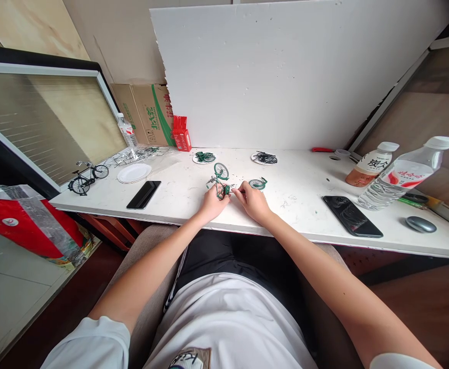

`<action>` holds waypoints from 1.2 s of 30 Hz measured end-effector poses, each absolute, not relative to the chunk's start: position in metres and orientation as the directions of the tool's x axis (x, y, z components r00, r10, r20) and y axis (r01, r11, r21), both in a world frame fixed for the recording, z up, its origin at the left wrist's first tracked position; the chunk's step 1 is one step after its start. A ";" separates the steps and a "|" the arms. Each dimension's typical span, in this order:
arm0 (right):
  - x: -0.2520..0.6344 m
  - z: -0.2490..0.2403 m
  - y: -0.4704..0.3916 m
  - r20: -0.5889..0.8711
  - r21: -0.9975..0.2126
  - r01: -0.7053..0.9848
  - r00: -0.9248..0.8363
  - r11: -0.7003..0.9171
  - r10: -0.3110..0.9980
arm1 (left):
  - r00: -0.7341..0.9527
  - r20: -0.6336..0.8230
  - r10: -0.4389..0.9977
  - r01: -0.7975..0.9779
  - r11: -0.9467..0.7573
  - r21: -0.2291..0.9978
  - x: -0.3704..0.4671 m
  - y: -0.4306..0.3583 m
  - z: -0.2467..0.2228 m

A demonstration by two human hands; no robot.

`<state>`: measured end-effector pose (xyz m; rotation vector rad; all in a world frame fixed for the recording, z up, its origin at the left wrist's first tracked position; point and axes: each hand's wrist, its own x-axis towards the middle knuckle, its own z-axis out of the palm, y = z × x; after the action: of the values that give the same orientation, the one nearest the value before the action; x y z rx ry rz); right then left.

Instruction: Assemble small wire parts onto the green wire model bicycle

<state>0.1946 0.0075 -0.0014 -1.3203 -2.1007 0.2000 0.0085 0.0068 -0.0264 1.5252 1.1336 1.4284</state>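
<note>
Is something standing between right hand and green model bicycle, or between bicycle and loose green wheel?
Nothing visible separates the right hand from the green model bicycle. The right hand's fingers stand partly between the bicycle and the loose green wheel.

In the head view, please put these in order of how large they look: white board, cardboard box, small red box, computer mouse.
1. White board
2. Cardboard box
Unranked: small red box and computer mouse look alike; the mouse is nearer.
</note>
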 end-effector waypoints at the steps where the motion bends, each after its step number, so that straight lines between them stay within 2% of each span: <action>1: 0.195 -0.001 0.007 0.434 -0.438 0.761 -0.287 0.479 0.854 | -0.012 0.332 0.943 0.108 -0.328 0.938 0.009 0.007 -0.026; 12: 0.197 -0.003 0.004 0.436 -0.498 0.669 -0.356 0.551 0.826 | -0.020 0.260 0.965 0.002 -0.260 0.966 0.010 0.004 -0.021; 23: 0.195 -0.004 0.008 0.432 -0.374 0.795 -0.306 0.477 0.848 | -0.002 0.285 0.959 0.020 -0.285 0.958 0.010 0.005 -0.025; 30: 0.197 -0.002 0.004 0.441 -0.469 0.691 -0.357 0.550 0.824 | -0.003 0.275 0.961 0.009 -0.275 0.961 0.010 0.005 -0.022; 36: 0.198 -0.006 0.007 0.449 -0.448 0.673 -0.400 0.589 0.799 | -0.018 0.250 0.968 -0.017 -0.250 0.968 0.009 0.006 -0.021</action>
<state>0.1982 0.0067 -0.0059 -1.1627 -2.1821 0.2567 0.0095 0.0058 -0.0212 1.3705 1.0757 1.4141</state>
